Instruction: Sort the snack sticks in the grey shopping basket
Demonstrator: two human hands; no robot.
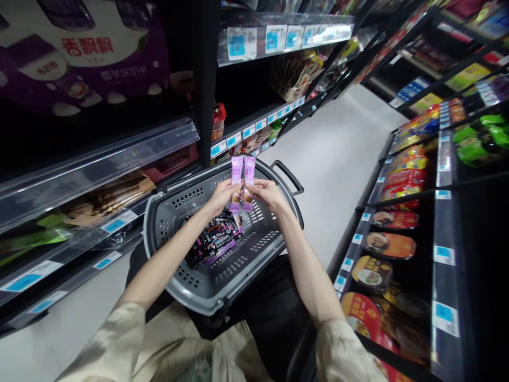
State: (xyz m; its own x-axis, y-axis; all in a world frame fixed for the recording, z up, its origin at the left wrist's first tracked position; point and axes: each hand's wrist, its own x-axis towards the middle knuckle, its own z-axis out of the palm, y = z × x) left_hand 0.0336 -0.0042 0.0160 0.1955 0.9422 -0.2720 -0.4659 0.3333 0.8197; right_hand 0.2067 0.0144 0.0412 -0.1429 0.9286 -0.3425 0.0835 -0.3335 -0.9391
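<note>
Head view: both hands met above the grey basket.
Left hand: pinched the left purple sachet.
Right hand: pinched the right purple sachet.
Sachets: upright, long axes rising from fingertips, touching side by side.

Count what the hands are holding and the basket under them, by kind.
Purple packets: 2, one in the left hand, one in the right hand
Grey basket: 1
Total: 3
</note>
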